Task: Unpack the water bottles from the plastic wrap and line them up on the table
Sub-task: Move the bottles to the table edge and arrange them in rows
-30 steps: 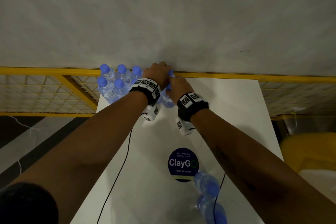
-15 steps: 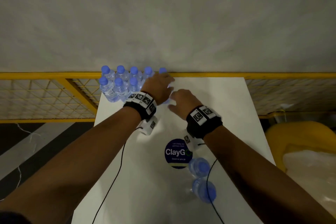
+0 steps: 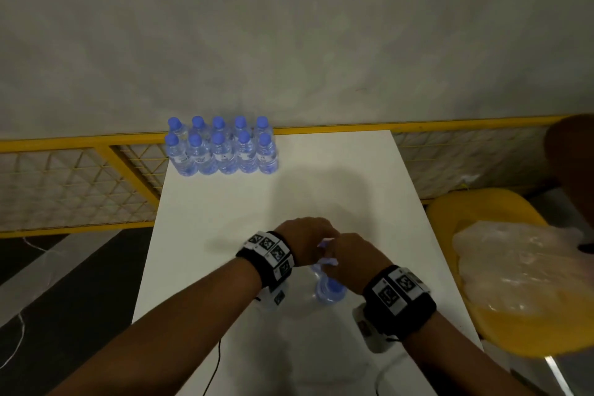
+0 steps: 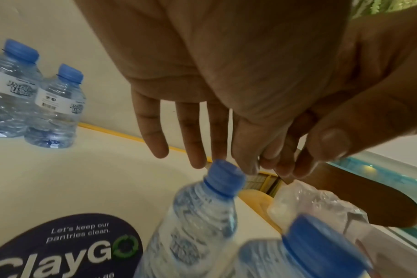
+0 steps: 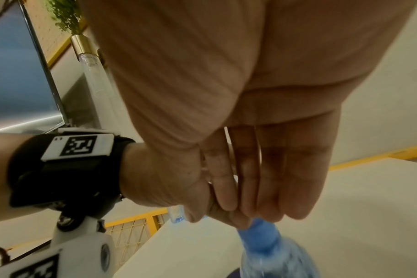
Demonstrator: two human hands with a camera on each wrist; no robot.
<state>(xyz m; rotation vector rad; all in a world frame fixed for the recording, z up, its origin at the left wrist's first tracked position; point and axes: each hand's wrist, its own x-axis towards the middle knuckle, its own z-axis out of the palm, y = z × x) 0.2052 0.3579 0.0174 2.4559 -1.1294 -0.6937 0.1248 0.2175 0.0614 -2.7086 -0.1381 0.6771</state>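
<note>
Several blue-capped water bottles (image 3: 221, 151) stand in two rows at the far left corner of the white table (image 3: 337, 190). Two more stand mid-table: a farther bottle (image 4: 198, 225), tilted and blurred, and a nearer bottle (image 3: 329, 291) under my right wrist. My left hand (image 3: 305, 238) hangs over the farther bottle with straight fingers (image 4: 195, 146), their tips at its cap (image 4: 224, 176). My right hand (image 3: 347, 260) reaches in from the right, and its straight fingers (image 5: 269, 188) touch the same cap (image 5: 259, 237). Neither hand visibly grips a bottle.
The crumpled clear plastic wrap (image 3: 520, 273) lies on a yellow chair (image 3: 482, 206) right of the table. A yellow mesh railing (image 3: 353, 130) runs behind the far edge. A round ClayGo sticker (image 4: 71, 254) lies beside the two bottles. Thin cables hang off the near edge.
Both hands drew back from the rows at the far edge, leaving the bottles they placed there. They now meet over the two bottles at mid-table.
</note>
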